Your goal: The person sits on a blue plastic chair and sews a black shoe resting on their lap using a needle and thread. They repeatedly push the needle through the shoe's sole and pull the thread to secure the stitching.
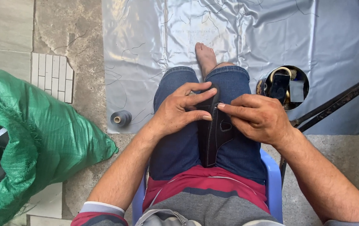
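The fingers of the left hand (179,109) are spread and press on the black leather piece (214,134), which lies on the person's lap between the knees. The right hand (258,117) pinches the same piece at its upper edge with thumb and forefinger.

To the right, a round tin (286,87) holds a dark flat object and some small things. To the left, a green woven sack (50,138) stands open with dark items inside. A grey thread spool (121,118) stands on the grey plastic sheet (146,50) over the stone floor (75,25). The person sits on a blue plastic chair (273,180).
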